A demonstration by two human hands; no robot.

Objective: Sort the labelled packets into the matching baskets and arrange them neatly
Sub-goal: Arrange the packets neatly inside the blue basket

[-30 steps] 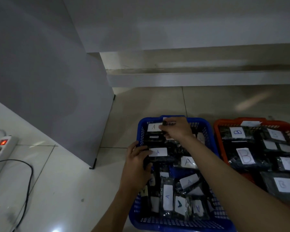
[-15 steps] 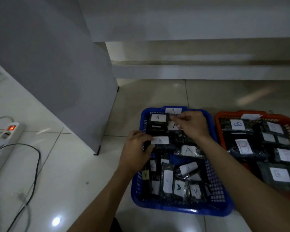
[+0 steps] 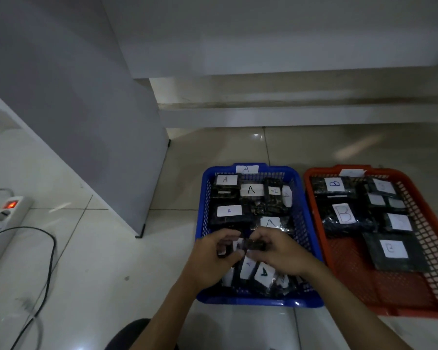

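Both hands now nearer, left hand and right hand pinching a crinkly black packet over the blue mesh basket.

Dim room, glossy pale tile floor w/ grout lines. Grey panel stands upright on the floor, small black feet at its base. Left of the panel: white power strip, red switch lit, black cable curling beside it. Right of the panel: low pale step along the wall.
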